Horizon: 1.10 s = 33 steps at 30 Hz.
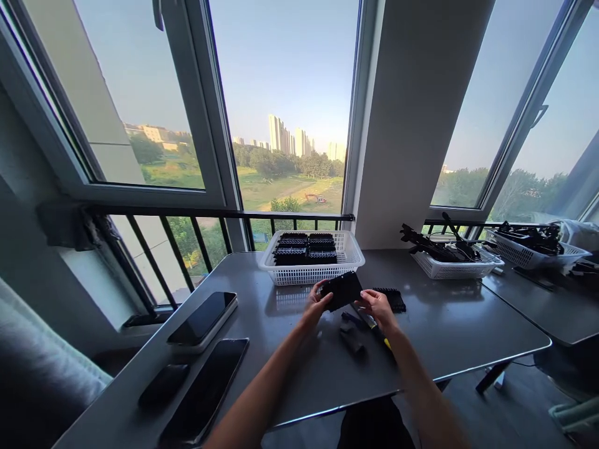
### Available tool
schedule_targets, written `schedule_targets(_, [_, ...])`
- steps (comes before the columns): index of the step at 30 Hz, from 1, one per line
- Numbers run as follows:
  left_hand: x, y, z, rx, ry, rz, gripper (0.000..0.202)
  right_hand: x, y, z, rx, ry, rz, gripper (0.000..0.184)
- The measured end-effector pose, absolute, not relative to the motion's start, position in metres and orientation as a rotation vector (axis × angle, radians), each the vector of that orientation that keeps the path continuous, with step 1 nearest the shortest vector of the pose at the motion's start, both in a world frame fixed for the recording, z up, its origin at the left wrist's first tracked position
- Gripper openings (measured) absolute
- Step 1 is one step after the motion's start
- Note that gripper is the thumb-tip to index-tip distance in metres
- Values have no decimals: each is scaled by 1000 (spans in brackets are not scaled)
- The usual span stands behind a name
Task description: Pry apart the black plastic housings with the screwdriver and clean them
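Over the table, a thin black rectangular plate (342, 290) is tilted up between my hands. My left hand (316, 305) is closed on its left end, thumb across the face. At the right edge, the fingers of my right hand (377, 307) pinch the plate near its corner; anything smaller in that pinch is too small to make out. Below the hands lie a dark chunky piece (352, 342) and a tool with a yellow-and-black handle (380, 333), partly covered by my right hand. A black part with a toothed edge (395, 300) rests just beyond that hand.
A white basket (311, 276) with stacked black toothed parts stands behind the plate. To the left lie a phone on a white box (203, 319), a larger dark phone-like slab (206, 393) and a black pouch-like object (165, 385). Two baskets (456, 269) (568, 259) hold black parts at right.
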<state>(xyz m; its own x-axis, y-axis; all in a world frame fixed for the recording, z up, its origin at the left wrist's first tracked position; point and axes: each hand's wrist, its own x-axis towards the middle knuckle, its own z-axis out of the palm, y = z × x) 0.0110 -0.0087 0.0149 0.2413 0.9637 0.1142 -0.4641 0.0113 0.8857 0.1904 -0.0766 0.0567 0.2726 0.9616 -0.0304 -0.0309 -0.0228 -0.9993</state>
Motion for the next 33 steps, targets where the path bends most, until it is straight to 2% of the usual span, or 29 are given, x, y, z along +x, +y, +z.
schedule_targets(3, [15, -8, 11, 950, 667, 1275, 65, 186, -85, 52, -1391, -1069, 915, 22])
schedule_targets(9, [14, -3, 6, 904, 725, 1335, 65, 199, -121, 46, -1552, -1234, 674, 10])
schedule_targets(14, [15, -4, 10, 901, 734, 1329, 62, 225, -144, 38, -1725, -1280, 607, 7])
schedule_targets(20, [15, -7, 15, 892, 722, 1325, 61, 235, -155, 30, -1852, -1338, 611, 19])
schedule_targets(33, [14, -7, 11, 974, 767, 1354, 61, 207, -156, 2, -1933, -1313, 413, 21])
